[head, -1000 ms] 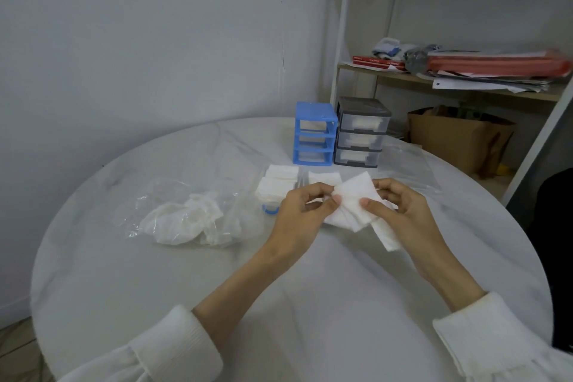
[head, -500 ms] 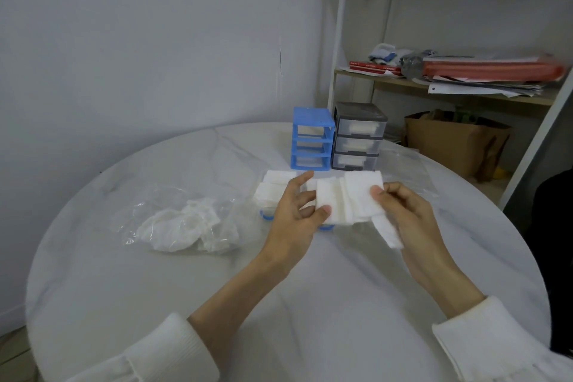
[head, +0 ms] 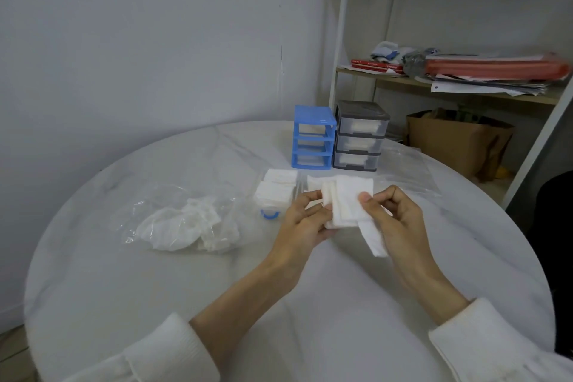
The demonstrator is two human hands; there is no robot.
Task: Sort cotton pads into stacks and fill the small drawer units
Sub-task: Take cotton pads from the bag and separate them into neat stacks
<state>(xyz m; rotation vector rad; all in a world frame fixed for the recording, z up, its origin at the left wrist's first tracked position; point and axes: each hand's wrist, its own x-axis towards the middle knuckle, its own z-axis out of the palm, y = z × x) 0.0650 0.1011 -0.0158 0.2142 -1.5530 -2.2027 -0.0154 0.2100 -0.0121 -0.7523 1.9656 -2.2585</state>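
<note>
Both hands hold a bunch of white square cotton pads (head: 347,201) above the middle of the round table. My left hand (head: 302,222) grips the bunch from the left and below, thumb on top. My right hand (head: 393,214) pinches the top pad's right edge, and one pad hangs down under it. Stacked pads (head: 277,187) lie on the table just left of the bunch. Behind them stand a blue drawer unit (head: 313,138) and a grey drawer unit (head: 359,135) whose three shut drawers show white pads.
A crumpled clear bag with white pads (head: 186,220) lies at the left of the white marble table (head: 155,288). A flat clear bag (head: 406,170) lies at the right. A small blue ring (head: 270,214) sits under the stacked pads. Shelves and a cardboard box (head: 459,143) stand beyond the table.
The fanned pads have been drawn together into a tighter bunch. My left thumb has closed onto them and my right hand has shifted to pinch the top pad's edge.
</note>
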